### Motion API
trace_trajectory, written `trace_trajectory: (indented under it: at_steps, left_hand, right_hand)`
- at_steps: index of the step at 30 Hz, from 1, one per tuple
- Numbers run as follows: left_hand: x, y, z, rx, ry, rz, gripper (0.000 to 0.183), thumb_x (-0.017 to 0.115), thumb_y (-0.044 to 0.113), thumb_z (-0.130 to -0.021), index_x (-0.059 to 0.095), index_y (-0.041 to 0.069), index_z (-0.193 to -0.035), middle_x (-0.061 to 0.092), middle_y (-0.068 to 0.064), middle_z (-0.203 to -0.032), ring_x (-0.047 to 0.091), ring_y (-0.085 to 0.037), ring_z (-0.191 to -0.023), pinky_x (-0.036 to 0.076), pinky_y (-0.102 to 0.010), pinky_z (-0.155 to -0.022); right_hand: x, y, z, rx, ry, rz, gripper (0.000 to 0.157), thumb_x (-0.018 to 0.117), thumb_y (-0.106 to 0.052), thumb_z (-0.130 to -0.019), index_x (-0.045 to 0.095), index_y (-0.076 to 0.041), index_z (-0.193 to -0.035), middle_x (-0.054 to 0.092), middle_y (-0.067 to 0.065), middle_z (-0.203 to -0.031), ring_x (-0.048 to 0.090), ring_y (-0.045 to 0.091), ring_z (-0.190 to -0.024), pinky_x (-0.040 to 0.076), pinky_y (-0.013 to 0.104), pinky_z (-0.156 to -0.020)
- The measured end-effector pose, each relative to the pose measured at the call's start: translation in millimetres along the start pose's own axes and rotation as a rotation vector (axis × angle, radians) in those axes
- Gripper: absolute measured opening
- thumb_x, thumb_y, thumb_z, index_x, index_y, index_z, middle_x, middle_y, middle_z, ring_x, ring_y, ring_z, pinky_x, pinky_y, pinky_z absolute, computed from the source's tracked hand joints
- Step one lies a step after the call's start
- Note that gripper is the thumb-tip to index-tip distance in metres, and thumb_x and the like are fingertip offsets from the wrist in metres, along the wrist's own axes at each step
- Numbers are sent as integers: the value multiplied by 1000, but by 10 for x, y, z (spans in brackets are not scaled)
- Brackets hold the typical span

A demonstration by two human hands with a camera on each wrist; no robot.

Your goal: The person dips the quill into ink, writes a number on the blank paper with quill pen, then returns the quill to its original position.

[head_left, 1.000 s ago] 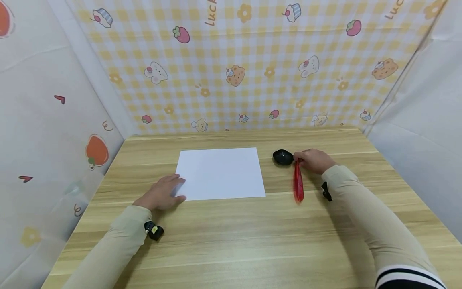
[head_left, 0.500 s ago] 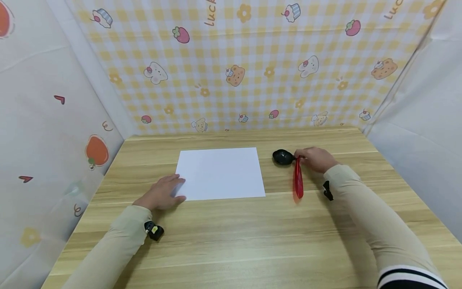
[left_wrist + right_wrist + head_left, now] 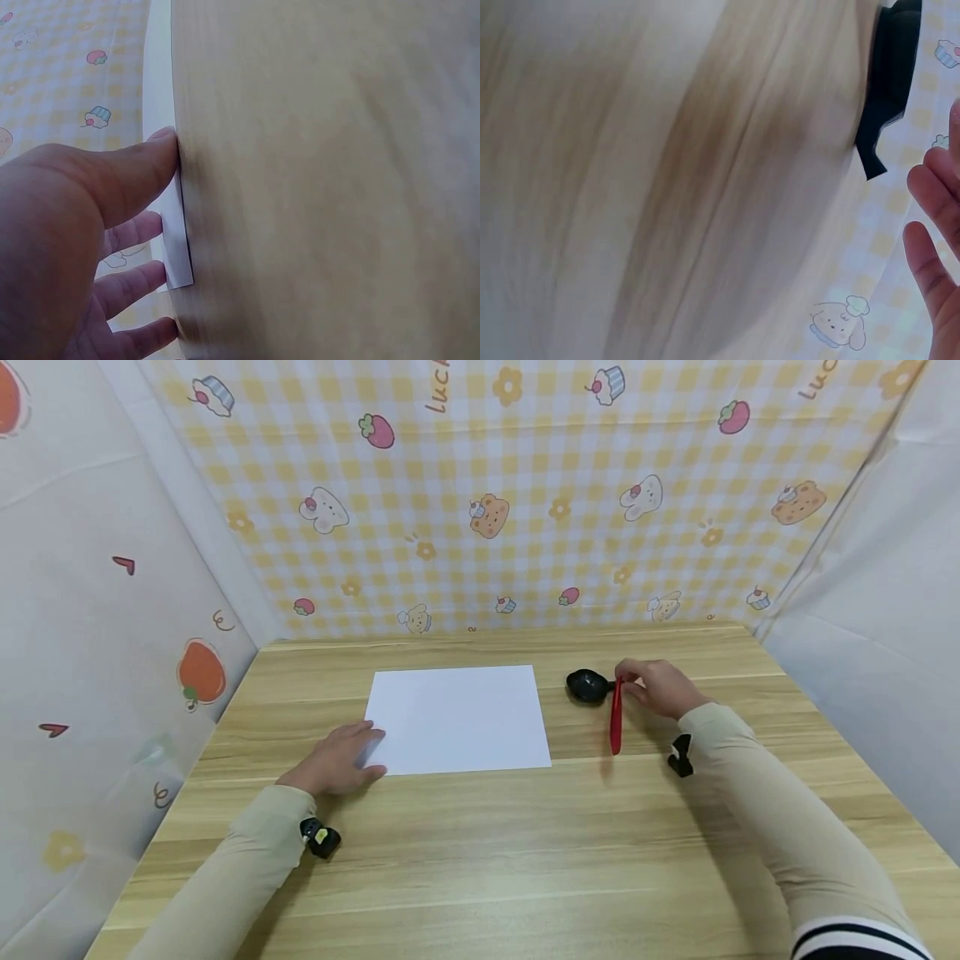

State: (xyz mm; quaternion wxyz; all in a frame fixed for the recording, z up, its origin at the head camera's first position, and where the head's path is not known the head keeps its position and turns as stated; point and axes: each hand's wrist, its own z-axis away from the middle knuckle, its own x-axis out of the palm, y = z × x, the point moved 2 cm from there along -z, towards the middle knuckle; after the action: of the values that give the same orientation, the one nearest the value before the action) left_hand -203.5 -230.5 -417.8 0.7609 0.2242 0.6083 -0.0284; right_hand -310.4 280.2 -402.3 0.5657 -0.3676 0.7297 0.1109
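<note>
My left hand [image 3: 330, 762] rests at the left edge of a white sheet of paper [image 3: 465, 718], fingers spread; the left wrist view shows the thumb and fingertips along the paper [image 3: 178, 259]. My right hand [image 3: 663, 687] pinches the top end of a slim, glossy red piece [image 3: 617, 722] that hangs down over the table; its exact kind is unclear. Just left of those fingertips lies a black, oval, bowl-shaped thing with a short handle [image 3: 587, 686]. In the right wrist view this black thing [image 3: 894, 64] shows near the fingers [image 3: 930, 262], while the red piece is out of sight.
A wood-grain table [image 3: 480, 860] bears everything. Behind it hangs a yellow-checked cloth [image 3: 450, 527] with cartoon prints. White cloth walls [image 3: 97, 652] close off both sides.
My right hand has lifted the red piece slightly and turned it nearly edge-on, shifting a little back and right. The left hand, paper and black thing have stayed put.
</note>
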Motion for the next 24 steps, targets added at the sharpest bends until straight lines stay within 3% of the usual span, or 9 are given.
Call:
trace_trajectory:
  at_steps: [8, 17, 24]
  left_hand:
    - [8, -16, -2, 14, 13, 6, 60, 63, 33, -93, 48, 0, -140, 34, -28, -148, 28, -49, -135, 25, -65, -105]
    - [5, -16, -2, 14, 14, 12, 60, 64, 33, -92, 48, -1, -139, 34, -28, -148, 28, -49, -135, 25, -67, -104]
    - [1, -12, 0, 6, 5, 16, 61, 63, 34, -93, 47, 0, -141, 33, -28, -149, 27, -49, -136, 24, -68, -103]
  right_hand:
    - [33, -39, -11, 32, 114, -106, 20, 71, 5, -84, 61, -4, -98, 70, 11, -84, 69, 28, -78, 56, 44, -65]
    - [113, -67, -18, 130, 195, -250, 17, 65, 8, -87, 61, -2, -100, 70, 11, -84, 68, 26, -78, 56, 41, -66]
    - [50, -179, -11, 213, 224, -390, 19, 66, 9, -86, 58, 2, -101, 70, 21, -90, 67, 18, -81, 46, 12, -72]
